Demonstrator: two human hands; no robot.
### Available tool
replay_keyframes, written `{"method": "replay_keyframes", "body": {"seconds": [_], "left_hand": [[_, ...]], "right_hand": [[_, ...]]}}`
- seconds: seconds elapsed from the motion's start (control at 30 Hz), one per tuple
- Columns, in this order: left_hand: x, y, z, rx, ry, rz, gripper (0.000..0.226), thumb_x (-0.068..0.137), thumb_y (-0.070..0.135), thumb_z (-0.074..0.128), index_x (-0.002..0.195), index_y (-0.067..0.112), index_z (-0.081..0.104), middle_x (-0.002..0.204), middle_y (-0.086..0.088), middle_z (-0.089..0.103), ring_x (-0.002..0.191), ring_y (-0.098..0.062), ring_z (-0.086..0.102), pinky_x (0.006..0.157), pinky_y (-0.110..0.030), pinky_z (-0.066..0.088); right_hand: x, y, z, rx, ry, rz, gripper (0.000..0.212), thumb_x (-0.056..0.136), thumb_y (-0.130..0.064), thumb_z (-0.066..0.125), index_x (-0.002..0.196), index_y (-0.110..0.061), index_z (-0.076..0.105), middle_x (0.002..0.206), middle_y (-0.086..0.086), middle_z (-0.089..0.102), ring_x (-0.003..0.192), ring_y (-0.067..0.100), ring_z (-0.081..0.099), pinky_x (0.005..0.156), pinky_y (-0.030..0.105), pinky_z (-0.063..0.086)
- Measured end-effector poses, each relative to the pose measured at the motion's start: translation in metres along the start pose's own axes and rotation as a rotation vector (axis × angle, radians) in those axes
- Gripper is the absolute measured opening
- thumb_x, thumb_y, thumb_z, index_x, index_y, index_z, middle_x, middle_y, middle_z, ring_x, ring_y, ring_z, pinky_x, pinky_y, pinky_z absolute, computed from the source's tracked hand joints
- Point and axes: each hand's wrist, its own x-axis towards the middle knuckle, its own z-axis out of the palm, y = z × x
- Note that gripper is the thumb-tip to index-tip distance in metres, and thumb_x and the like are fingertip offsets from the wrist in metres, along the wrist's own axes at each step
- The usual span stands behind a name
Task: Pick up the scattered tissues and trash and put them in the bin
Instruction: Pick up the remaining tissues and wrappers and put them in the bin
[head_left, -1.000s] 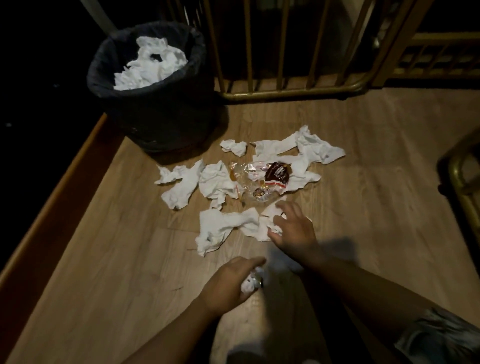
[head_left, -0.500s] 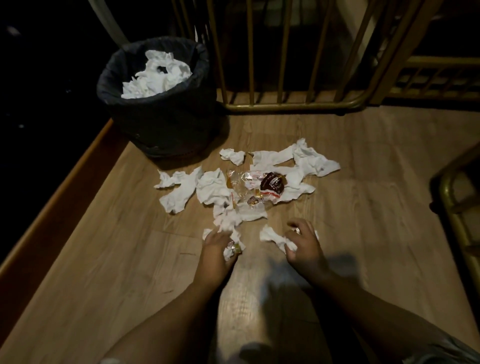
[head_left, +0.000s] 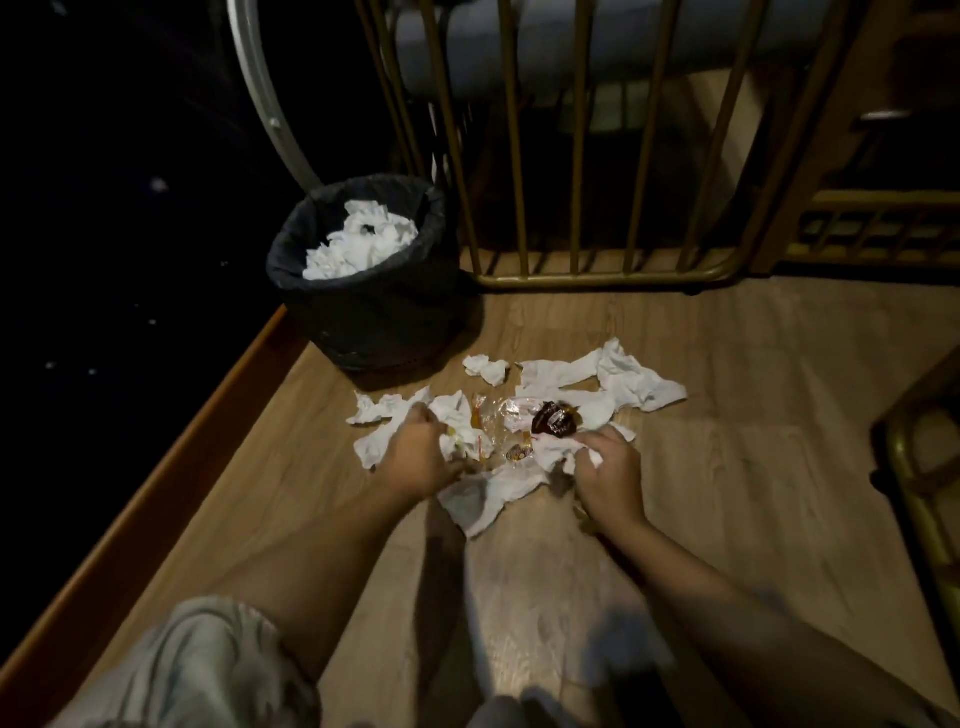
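Observation:
White crumpled tissues (head_left: 618, 384) lie scattered on the wooden floor (head_left: 727, 493), mixed with clear plastic wrappers (head_left: 493, 421) and a dark brown wrapper (head_left: 555, 420). My left hand (head_left: 421, 457) is closed on tissues at the left side of the pile. My right hand (head_left: 608, 473) grips a tissue at the pile's near right side. A larger tissue (head_left: 488, 493) lies between both hands. The black-lined bin (head_left: 374, 312) stands at the far left, holding several white tissues.
A brass-coloured railing (head_left: 576, 275) runs behind the pile. A raised wooden edge (head_left: 156, 488) borders the floor on the left, with darkness beyond. Another metal frame (head_left: 914, 467) stands at the right.
Both hands have moved forward into the pile, gathering tissues toward the middle. The view has tilted up, so the bin and railing sit lower in the frame.

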Motion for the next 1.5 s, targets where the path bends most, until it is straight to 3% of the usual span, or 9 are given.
{"method": "replay_keyframes", "body": {"seconds": [0.3,0.47,0.6,0.73,1.03,1.17,1.3,1.4,1.5], "left_hand": [[0.084,0.006,-0.134,-0.361,0.208,0.186,0.036,0.082,0.017,0.075,0.113,0.029,0.062,0.113,0.008,0.062,0.094,-0.005,0.059,0.070,-0.016,0.044],[0.122,0.001,-0.146,-0.750,0.334,0.106,0.014,0.080,0.027,0.077,0.079,0.016,0.068,0.070,0.001,0.068,0.059,-0.011,0.064,0.047,-0.018,0.043],[0.155,-0.026,-0.154,-0.767,0.399,0.039,0.040,0.082,0.049,0.070,0.058,0.020,0.056,0.053,0.006,0.058,0.053,-0.016,0.058,0.053,-0.031,0.045],[0.183,-0.065,-0.165,-0.815,0.568,-0.092,0.039,0.085,0.048,0.062,0.070,0.012,0.062,0.067,0.000,0.065,0.072,-0.020,0.063,0.069,-0.036,0.049],[0.252,-0.145,-0.182,-0.856,0.408,-0.105,0.025,0.091,0.021,0.040,0.115,0.017,0.047,0.119,-0.011,0.056,0.111,-0.029,0.054,0.098,-0.037,0.041],[0.265,-0.152,-0.159,-0.523,0.118,-0.067,0.051,0.085,-0.001,0.053,0.133,0.015,0.046,0.132,-0.014,0.047,0.119,-0.030,0.050,0.104,-0.034,0.037],[0.274,-0.166,-0.150,-0.364,-0.060,0.002,0.045,0.081,0.001,0.059,0.124,0.013,0.061,0.125,-0.014,0.063,0.115,-0.031,0.058,0.099,-0.037,0.046],[0.278,-0.170,-0.153,-0.430,-0.035,-0.003,0.050,0.084,0.004,0.060,0.133,0.013,0.055,0.130,-0.012,0.061,0.120,-0.028,0.057,0.098,-0.029,0.043],[0.280,-0.166,-0.161,-0.588,0.180,-0.005,0.054,0.085,0.005,0.061,0.138,0.011,0.049,0.136,-0.011,0.057,0.124,-0.026,0.055,0.102,-0.029,0.041]], "right_hand": [[0.100,-0.131,0.012,0.230,-0.051,-0.106,0.030,0.086,-0.016,0.042,0.057,-0.014,0.043,0.066,0.002,0.044,0.059,0.010,0.041,0.054,0.024,0.030],[0.135,-0.177,0.031,0.228,-0.158,-0.123,0.028,0.081,-0.026,0.039,0.058,-0.011,0.046,0.054,0.000,0.042,0.047,0.003,0.035,0.045,0.019,0.025],[0.165,-0.203,0.059,0.252,-0.192,-0.035,0.033,0.087,-0.025,0.047,0.063,-0.005,0.056,0.054,0.003,0.051,0.048,0.009,0.046,0.047,0.025,0.034],[0.187,-0.230,0.096,0.357,-0.186,0.079,0.034,0.096,-0.012,0.046,0.063,-0.008,0.056,0.046,-0.001,0.053,0.035,0.008,0.052,0.038,0.018,0.038],[0.259,-0.274,0.207,0.189,0.146,-0.047,0.034,0.099,-0.025,0.042,0.080,-0.002,0.060,0.077,0.012,0.060,0.075,0.024,0.057,0.069,0.037,0.042],[0.279,-0.256,0.242,-0.240,0.019,-0.067,0.024,0.099,-0.025,0.040,0.111,-0.006,0.049,0.114,0.015,0.056,0.109,0.031,0.050,0.094,0.045,0.040],[0.281,-0.235,0.255,-0.720,-0.365,-0.002,0.046,0.096,-0.031,0.045,0.139,-0.020,0.034,0.146,0.016,0.039,0.139,0.039,0.024,0.116,0.055,0.009],[0.279,-0.226,0.258,-0.877,-0.590,0.076,0.062,0.098,-0.046,0.041,0.152,-0.025,0.017,0.161,0.013,0.008,0.147,0.037,-0.006,0.115,0.059,-0.008],[0.279,-0.228,0.255,-0.718,-0.501,0.072,0.067,0.097,-0.044,0.041,0.154,-0.027,0.009,0.163,0.009,0.002,0.148,0.033,-0.007,0.116,0.057,-0.003]]}}
